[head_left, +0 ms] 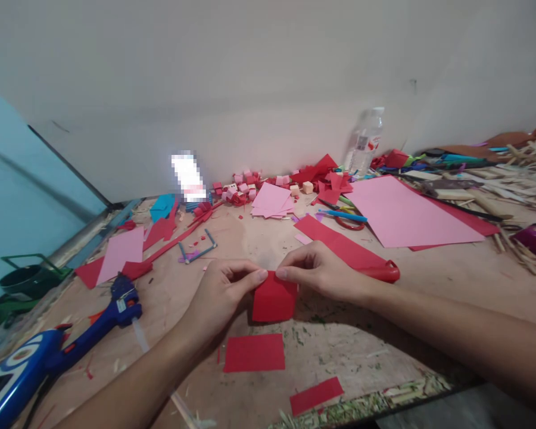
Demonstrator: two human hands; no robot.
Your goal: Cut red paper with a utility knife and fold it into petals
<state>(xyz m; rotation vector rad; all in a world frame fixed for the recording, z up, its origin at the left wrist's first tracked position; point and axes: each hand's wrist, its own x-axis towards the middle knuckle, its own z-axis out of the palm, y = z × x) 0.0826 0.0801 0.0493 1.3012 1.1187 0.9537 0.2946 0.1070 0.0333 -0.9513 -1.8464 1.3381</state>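
Note:
Between my two hands a small piece of red paper (274, 301) hangs above the board, gripped along its far edge. My left hand (223, 292) pinches the upper left corner between thumb and forefinger. Close beside it, my right hand (315, 271) pinches the same edge farther right. Below the held piece lies a flat red paper rectangle (254, 353), and nearer the front edge there is a narrow red paper strip (316, 395). A long red paper strip (339, 243) with a curled end lies beyond my right hand.
A blue hot glue gun (122, 307) lies at left. Pink sheets (415, 211) and a pink paper stack (272, 201) lie farther back, near small pink and red cubes (245, 187). A plastic bottle (368, 143) stands by the wall. Wood sticks (518, 179) pile at right.

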